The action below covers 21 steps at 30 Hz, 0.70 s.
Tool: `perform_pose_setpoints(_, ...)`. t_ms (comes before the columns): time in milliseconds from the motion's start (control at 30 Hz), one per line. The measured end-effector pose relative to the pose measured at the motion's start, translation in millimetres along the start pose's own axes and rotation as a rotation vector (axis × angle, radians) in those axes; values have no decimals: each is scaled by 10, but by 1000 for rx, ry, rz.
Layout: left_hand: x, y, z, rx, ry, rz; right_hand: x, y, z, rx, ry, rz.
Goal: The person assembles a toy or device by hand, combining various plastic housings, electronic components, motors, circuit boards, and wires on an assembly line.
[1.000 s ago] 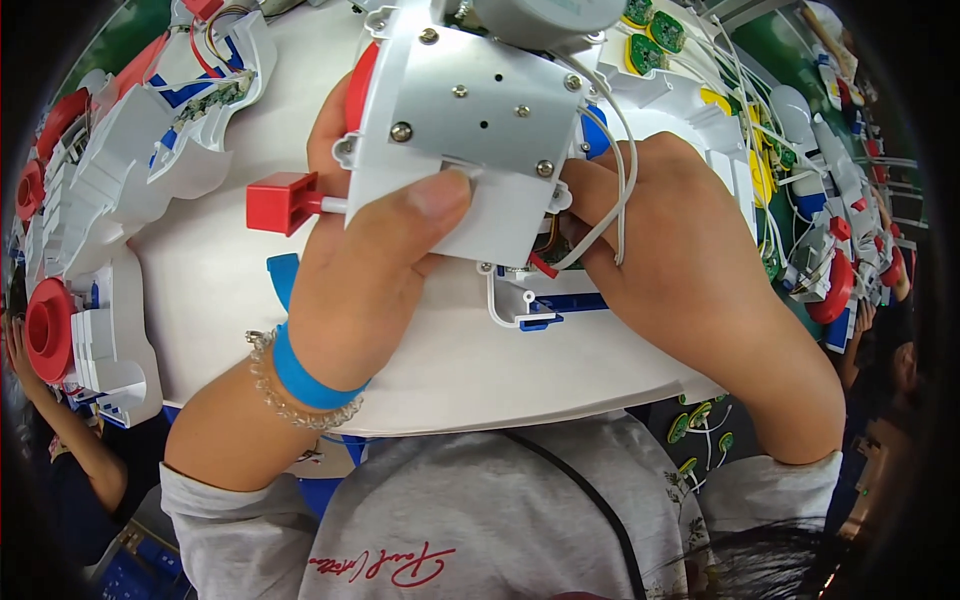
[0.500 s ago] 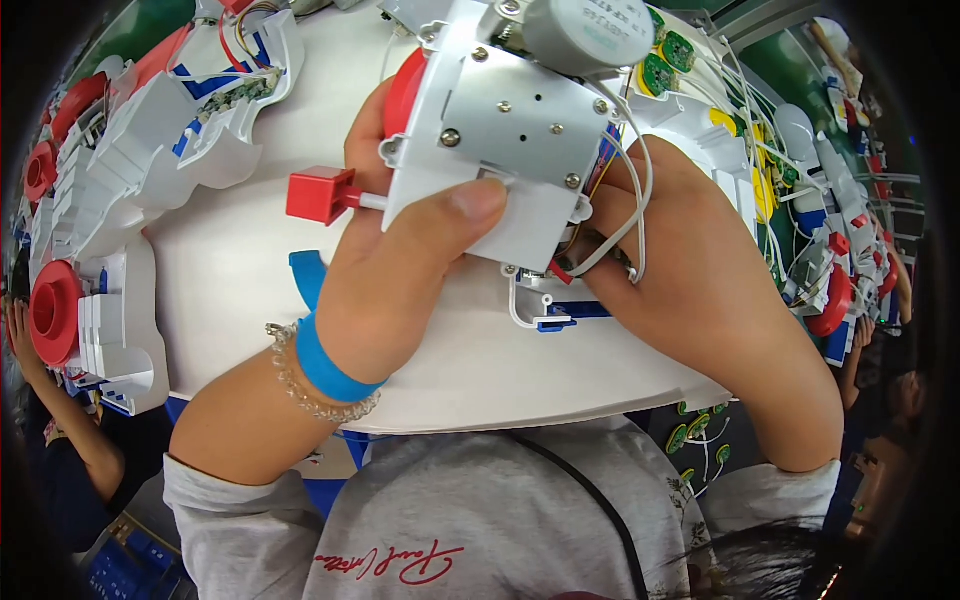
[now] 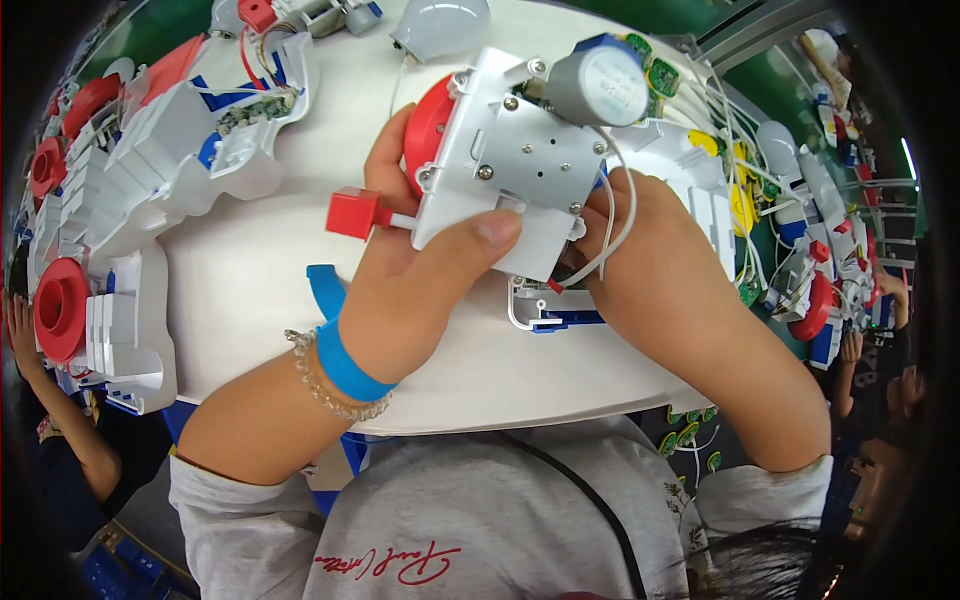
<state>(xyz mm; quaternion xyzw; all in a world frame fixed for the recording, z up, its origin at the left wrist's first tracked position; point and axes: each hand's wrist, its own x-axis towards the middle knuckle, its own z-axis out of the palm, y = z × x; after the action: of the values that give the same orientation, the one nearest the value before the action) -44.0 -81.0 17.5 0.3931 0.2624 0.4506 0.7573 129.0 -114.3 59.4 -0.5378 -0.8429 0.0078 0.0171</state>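
Observation:
My left hand [image 3: 420,280] is closed round a motor assembly [image 3: 545,160], its thumb pressed on the white housing. The assembly has a screwed metal plate, a grey cylindrical motor [image 3: 608,88], a red round part [image 3: 428,125] at its left side, and a red square knob [image 3: 355,213] on a white shaft. At the assembly's right side is my right hand [image 3: 660,240], fingers bent in by the white wires [image 3: 628,215]. Its fingertips are mostly hidden, so I cannot tell what they pinch. Under the assembly lies a white and blue plastic part [image 3: 540,318].
White housings with red rings [image 3: 62,310] stand along the left. An open white shell [image 3: 700,175], yellow parts [image 3: 742,205], green circuit boards [image 3: 662,78] and tangled wires crowd the right. A pale translucent dome [image 3: 440,28] sits at the far edge. Other people's hands [image 3: 22,335] show at both sides.
The motor assembly, with both hands on it, has shifted slightly lower in view, its left side moving right. More of the dome at the far edge shows.

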Motion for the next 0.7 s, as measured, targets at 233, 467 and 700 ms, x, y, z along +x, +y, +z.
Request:
perform_pose_setpoints(233, -34, -20, -8, -13, -26, 34, -231, 217, -551, 448, -136, 29)
perform_pose_setpoints(467, -15, -44, -5, 1, -26, 45, -340, 331, -563, 679, -148, 260)
perform_pose_setpoints(700, -17, -34, -8, 22, -27, 64, -249, 235, -563, 480, -246, 136)
